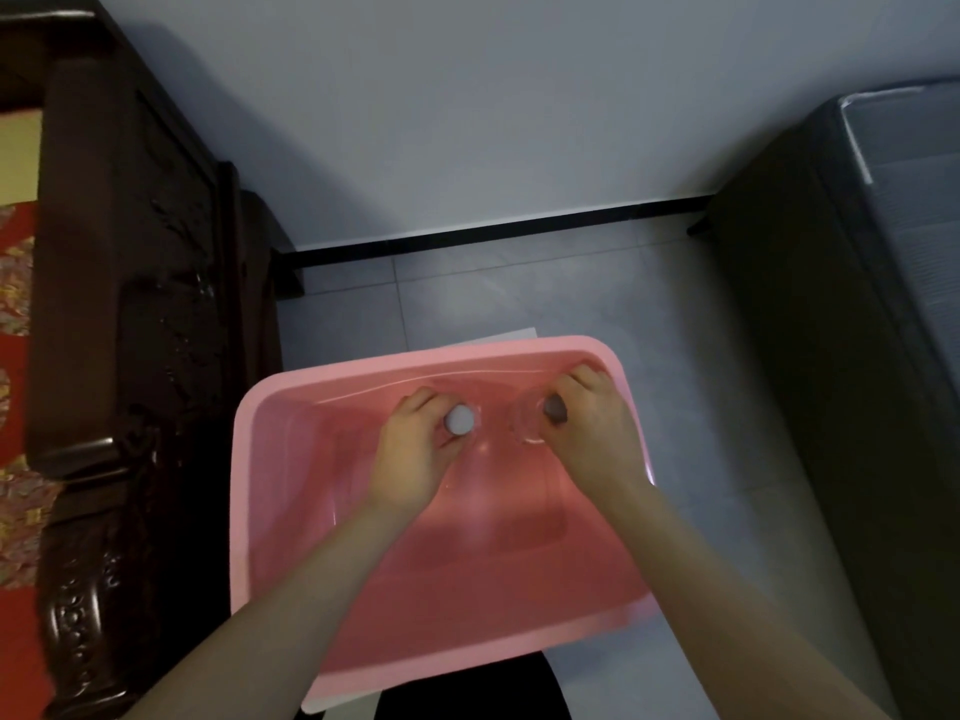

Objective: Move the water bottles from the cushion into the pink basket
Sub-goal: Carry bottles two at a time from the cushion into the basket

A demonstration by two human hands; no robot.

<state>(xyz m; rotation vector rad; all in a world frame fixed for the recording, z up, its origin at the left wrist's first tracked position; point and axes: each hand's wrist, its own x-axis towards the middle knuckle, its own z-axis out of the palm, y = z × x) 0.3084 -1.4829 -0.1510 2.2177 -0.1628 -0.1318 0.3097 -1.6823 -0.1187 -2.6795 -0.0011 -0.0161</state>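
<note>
Seen from above, the pink basket [291, 511] is set on the pale tiled floor [675, 356], between a dark carved wooden seat [130, 304] on the left and a dark cabinet [831, 356] on the right; both arms are stretched down into the basket's far half. Two clear water bottles are held upright inside it, side by side and slightly apart, near the far wall; only their caps and shoulders are seen from this height. The left bottle [459, 420], capped in pale grey, is gripped by the left hand [415, 459]; the fingers are curled closed around its neck, with the cap showing just past the fingertips. The right bottle [530, 423], capped in dark grey, is gripped in the same way by the right hand [597, 433]; the fingers are closed about the neck, and the clear shoulder is visible just to the left of the knuckles. Whether the bottle bases are touching the basket's bottom cannot be told. A patterned red cushion [15, 314] is visible at the left edge, well apart from the hands.
</note>
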